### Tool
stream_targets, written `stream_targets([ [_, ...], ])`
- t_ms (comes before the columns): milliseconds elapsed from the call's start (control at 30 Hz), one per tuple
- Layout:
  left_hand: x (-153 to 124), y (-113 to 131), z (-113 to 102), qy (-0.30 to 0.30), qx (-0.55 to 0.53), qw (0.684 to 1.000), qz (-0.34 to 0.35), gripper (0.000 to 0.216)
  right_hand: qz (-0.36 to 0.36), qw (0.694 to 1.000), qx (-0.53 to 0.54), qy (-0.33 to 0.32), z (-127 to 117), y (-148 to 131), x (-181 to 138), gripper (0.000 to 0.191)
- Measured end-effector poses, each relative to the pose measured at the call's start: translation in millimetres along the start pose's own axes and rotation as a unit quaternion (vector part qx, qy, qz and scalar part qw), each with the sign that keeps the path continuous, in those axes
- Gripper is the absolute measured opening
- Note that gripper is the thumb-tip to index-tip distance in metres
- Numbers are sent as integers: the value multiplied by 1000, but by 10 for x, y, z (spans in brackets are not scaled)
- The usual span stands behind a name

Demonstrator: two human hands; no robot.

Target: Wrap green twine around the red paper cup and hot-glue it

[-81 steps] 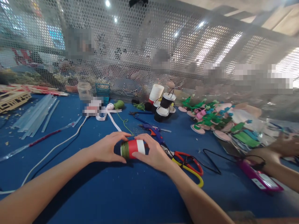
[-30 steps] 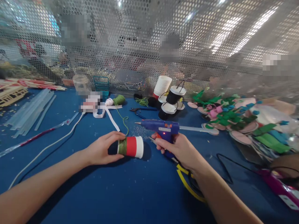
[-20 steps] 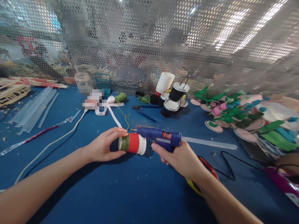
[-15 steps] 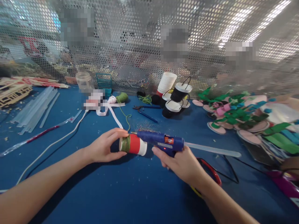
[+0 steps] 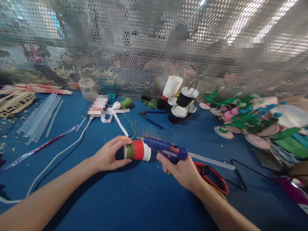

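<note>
Lying on its side in the middle of the blue table is a paper cup [image 5: 139, 150], red and white with green yarn wound round one end. My left hand [image 5: 112, 154] grips that yarn-wrapped end between thumb and fingers. A blue hot glue gun [image 5: 166, 148] is held in my right hand [image 5: 183, 168], its small light lit red and a clear glue stick [image 5: 211, 161] poking out of the back. The nozzle points left, just above the cup's upper edge. From the cup a strand of green yarn runs back to a green yarn ball [image 5: 126, 103].
White ribbon [image 5: 120, 123], pliers [image 5: 151, 112] and a blue pen [image 5: 154, 122] lie behind the cup. Stacked white cups [image 5: 172, 86] and black lidded cups [image 5: 179, 113] stand further back. Glue sticks [image 5: 40, 112] lie left; red-handled scissors [image 5: 214, 179] sit under my right wrist.
The glue gun's nozzle has lifted slightly off the cup's edge, and its rear end has tilted down. My left hand keeps its grip on the cup. The view has shifted a little.
</note>
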State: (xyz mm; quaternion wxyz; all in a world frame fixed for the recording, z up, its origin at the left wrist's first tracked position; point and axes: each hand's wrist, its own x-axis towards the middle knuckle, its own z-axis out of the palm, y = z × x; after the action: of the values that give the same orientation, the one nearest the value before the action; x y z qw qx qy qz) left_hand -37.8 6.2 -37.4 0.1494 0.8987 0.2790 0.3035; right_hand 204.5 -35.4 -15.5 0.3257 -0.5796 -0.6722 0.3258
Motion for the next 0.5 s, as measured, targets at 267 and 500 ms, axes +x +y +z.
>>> stream_targets([
  [267, 12, 15, -15, 5, 1, 1000, -13, 42, -26, 998, 9, -51, -74, -107, -70, 20],
  [500, 11, 4, -7, 6, -23, 1000, -17, 44, -112, 986, -123, -6, -114, -104, -52, 17],
])
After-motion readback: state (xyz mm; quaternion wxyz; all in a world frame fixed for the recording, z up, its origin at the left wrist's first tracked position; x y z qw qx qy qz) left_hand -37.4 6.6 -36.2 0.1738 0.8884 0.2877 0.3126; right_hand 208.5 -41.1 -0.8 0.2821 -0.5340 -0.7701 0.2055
